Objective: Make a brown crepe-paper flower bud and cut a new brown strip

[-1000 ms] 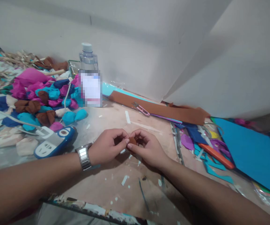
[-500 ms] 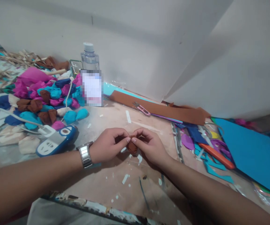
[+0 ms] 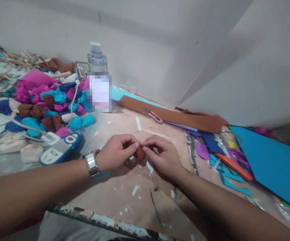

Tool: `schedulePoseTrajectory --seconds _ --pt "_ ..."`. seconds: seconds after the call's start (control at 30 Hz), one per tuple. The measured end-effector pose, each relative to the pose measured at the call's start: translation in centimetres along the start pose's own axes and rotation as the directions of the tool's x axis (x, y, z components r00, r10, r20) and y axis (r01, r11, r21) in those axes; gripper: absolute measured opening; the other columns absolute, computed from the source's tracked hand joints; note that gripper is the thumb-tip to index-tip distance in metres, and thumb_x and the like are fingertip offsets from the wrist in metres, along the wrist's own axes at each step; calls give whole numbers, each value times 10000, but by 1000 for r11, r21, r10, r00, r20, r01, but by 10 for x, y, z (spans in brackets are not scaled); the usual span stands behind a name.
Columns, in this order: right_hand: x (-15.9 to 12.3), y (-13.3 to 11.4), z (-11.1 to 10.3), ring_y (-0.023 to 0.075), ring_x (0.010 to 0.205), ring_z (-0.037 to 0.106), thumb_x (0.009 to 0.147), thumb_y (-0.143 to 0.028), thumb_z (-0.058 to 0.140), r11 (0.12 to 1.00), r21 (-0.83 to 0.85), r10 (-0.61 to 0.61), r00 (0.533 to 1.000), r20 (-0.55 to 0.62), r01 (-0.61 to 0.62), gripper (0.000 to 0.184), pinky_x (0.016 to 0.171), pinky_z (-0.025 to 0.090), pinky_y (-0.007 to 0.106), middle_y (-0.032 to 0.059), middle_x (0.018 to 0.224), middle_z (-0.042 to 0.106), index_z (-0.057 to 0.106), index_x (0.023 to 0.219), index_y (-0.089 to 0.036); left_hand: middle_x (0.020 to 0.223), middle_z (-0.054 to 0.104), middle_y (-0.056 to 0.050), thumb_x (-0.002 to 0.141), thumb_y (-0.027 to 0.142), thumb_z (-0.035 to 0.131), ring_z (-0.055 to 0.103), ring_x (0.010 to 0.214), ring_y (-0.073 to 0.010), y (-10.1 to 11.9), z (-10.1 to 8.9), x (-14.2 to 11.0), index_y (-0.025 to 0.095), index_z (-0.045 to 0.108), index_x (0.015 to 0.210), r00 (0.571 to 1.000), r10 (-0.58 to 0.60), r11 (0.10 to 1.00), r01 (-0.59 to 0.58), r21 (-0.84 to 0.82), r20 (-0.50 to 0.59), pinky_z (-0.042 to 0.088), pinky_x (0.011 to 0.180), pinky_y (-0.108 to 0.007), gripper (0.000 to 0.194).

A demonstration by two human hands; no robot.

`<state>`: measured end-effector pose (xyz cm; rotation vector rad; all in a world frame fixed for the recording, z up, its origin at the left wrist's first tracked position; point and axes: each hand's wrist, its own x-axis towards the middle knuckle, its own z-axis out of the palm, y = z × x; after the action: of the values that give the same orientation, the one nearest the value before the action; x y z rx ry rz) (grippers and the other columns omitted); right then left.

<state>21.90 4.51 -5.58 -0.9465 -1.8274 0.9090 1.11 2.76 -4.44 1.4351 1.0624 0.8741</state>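
Observation:
Between my two hands, over the middle of the table, is a small ball of crumpled brown paper (image 3: 140, 155). My left hand (image 3: 118, 151), with a silver watch (image 3: 92, 164) on its wrist, pinches the ball's upper left edge between thumb and fingertips. From the other side, my right hand (image 3: 163, 155) pinches its upper right edge with thumb and index finger. The rounded part of the ball hangs below the fingertips. Small white paper scraps (image 3: 150, 168) lie on the table just beneath it.
At the left is a heap of crumpled paper balls (image 3: 41, 110) beside a blue-and-white power strip (image 3: 61, 149). A phone (image 3: 99, 93) leans on a bottle (image 3: 97, 60). Small pink snips (image 3: 155, 116) rest on folded brown paper (image 3: 197, 122). To the right are an orange cutter (image 3: 234, 167) and blue sheets (image 3: 273, 164).
The brown ball has turned slightly and shifted a little left between my fingertips. My right fingers have slid a bit along its top. Both hands keep their pinch.

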Motion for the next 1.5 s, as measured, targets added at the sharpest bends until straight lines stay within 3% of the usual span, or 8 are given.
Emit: schedulePoseTrajectory --seconds 0.27,0.43,0.57,0.77,1.0,1.2,1.33,1.5 --pt "2 -1 -4 152 826 699 923 -146 703 979 -49 -195 980 28 196 126 749 562 292 50 888 739 806 959 -211 750 736 -64 989 455 637 659 585 -140 -4 1 1 145 670 882 999 -23 1000 23 -19 -23 535 506 -223 330" --pt "1 -3 -4 153 806 702 925 -162 706 980 -54 -191 981 26 193 114 727 561 289 53 878 746 807 952 -207 746 731 -48 1004 477 631 643 563 -123 -6 0 1 149 675 905 1000 -11 1000 11 -19 -7 521 485 -204 346" --pt "2 -4 -3 148 785 705 899 -171 749 981 -89 -171 985 5 171 56 731 556 282 41 851 750 782 866 -202 777 757 -47 1007 418 653 649 588 -103 -5 0 0 145 692 928 997 68 998 -67 -20 36 508 511 -176 287" --pt "1 -4 -5 153 796 714 907 -181 733 983 -57 -172 985 33 174 60 753 560 290 38 848 754 778 872 -202 797 772 -50 1000 364 653 691 676 -127 -1 1 -1 147 693 900 997 77 997 -77 10 27 535 589 -200 242" --pt "-1 -6 1 163 758 737 911 -280 751 982 166 88 995 47 -95 86 714 582 290 41 880 800 795 935 -211 791 754 -18 989 296 628 659 688 -124 -1 2 -1 165 700 851 990 133 974 -138 178 43 505 644 -224 203" --pt "0 -3 3 167 755 729 910 -322 754 957 203 190 976 106 -208 124 722 579 293 36 858 766 764 898 -199 834 732 -21 1008 307 587 636 755 -146 -2 2 -1 175 700 861 981 182 907 -192 375 64 486 726 -270 227" --pt "-1 2 2 159 740 680 958 -340 681 969 125 192 969 159 -212 151 686 539 283 20 836 709 686 917 -195 827 716 -24 984 305 595 612 740 -152 -1 3 -1 175 691 859 982 177 891 -187 414 63 470 716 -280 204" --pt "-3 -1 2 140 767 608 1010 -288 572 993 46 99 978 183 -109 125 704 493 266 14 878 680 624 938 -200 816 704 -18 939 298 642 603 732 -150 -3 4 -1 178 657 871 987 153 925 -161 344 52 462 681 -260 139"
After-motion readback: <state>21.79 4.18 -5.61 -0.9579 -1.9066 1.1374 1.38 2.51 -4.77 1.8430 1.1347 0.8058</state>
